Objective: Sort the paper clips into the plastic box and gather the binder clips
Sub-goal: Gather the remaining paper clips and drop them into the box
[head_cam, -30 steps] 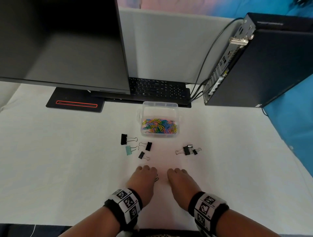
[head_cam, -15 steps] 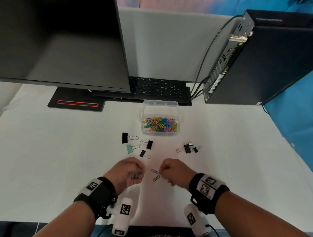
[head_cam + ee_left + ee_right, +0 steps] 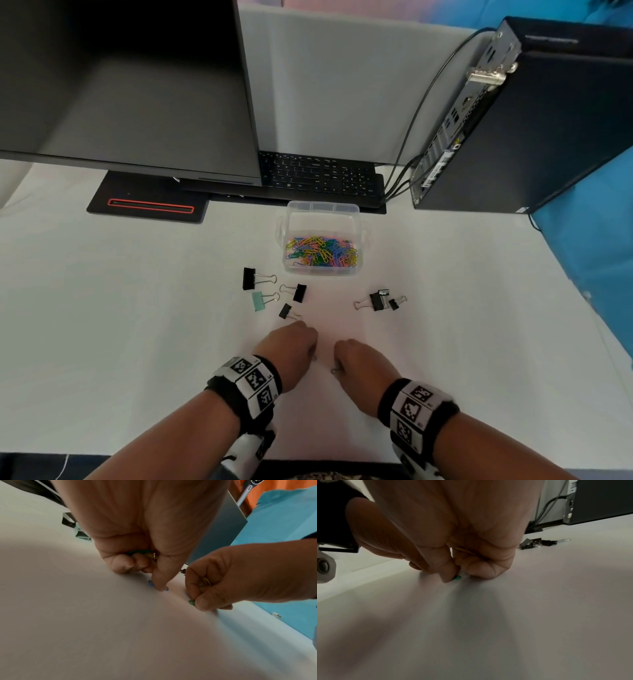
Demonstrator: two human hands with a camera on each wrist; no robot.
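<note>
The clear plastic box holds several coloured paper clips. Binder clips lie in front of it: a black one, a mint one and two smaller black ones at the left, and a black pair at the right. My left hand keeps green and yellow paper clips in its curled fingers, while its thumb presses a blue paper clip onto the table. My right hand holds a yellow clip in its palm and pinches a green paper clip on the table.
A monitor on its stand and a keyboard stand behind the box. A black computer case with cables is at the back right. The white table's front edge runs below my wrists.
Both hands have turned knuckles-up and come down onto the two loose paper clips that lay between them, so that these are hidden from the head view.
</note>
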